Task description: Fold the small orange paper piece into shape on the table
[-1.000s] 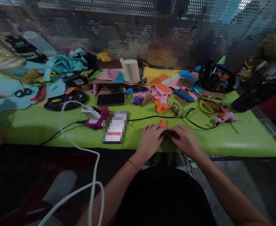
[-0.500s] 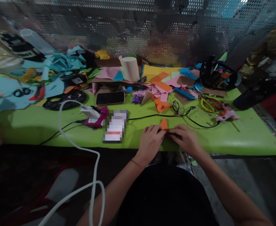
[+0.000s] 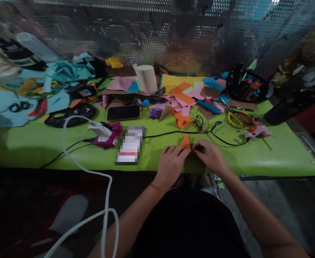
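Observation:
My left hand and my right hand meet at the near edge of a green table. Between their fingertips lies a small dark folded piece of paper, pinched by both hands. An orange paper triangle sticks up just behind my left fingertips. Both hands have their fingers curled down onto the paper.
A phone with a blurred screen, a magenta power bank with a white cable, a dark phone, a pink glue gun, yellow-red scissors, a paper roll and several coloured paper scraps cover the table's back half.
My hands have drawn closer together and slightly forward. The dark paper between them looks smaller now, and the orange triangle shows more.

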`<state>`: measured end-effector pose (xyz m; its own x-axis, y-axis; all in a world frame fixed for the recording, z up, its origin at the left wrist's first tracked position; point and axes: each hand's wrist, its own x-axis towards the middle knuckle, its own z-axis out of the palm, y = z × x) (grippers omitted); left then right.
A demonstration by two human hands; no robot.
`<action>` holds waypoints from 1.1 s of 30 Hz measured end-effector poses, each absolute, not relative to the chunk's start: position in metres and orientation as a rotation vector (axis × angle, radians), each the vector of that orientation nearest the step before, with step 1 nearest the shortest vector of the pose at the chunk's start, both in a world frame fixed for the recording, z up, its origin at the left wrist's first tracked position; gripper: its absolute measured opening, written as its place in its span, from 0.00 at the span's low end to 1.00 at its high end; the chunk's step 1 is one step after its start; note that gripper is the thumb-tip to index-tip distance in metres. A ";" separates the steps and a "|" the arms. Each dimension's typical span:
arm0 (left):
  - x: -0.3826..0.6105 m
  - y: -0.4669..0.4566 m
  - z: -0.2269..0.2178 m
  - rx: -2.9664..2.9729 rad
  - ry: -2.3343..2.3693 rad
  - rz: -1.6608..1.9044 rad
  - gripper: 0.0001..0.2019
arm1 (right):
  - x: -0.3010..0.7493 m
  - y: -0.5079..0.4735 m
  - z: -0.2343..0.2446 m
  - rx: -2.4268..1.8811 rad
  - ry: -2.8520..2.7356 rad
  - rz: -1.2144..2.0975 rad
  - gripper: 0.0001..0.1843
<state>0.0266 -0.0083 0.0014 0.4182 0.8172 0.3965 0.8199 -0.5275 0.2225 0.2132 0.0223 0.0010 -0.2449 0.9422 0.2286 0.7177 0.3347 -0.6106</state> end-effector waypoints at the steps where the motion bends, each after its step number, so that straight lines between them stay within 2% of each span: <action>1: 0.026 -0.009 0.001 -2.637 -1.520 -0.755 0.12 | 0.213 0.021 0.001 -1.440 -2.052 0.503 0.04; 8: 0.021 -0.018 0.004 -2.652 -1.486 -0.695 0.12 | 0.216 0.006 0.001 -1.318 -2.225 0.236 0.07; 18: 0.019 -0.024 -0.003 -2.624 -1.461 -0.734 0.15 | 0.216 0.010 0.001 -1.287 -2.316 0.155 0.03; 28: 0.016 -0.041 -0.003 -2.622 -1.415 -0.780 0.19 | 0.214 0.011 0.005 -1.200 -2.399 0.065 0.07; 33: 0.019 -0.038 -0.006 -2.672 -1.395 -0.678 0.21 | 0.215 0.011 0.005 -1.220 -2.427 0.037 0.08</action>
<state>0.0195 -0.0381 -0.0059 0.4961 0.7693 0.4026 0.7919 -0.5911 0.1536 0.2145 0.0107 0.0048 -0.5254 0.7726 0.3564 0.7613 0.6140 -0.2086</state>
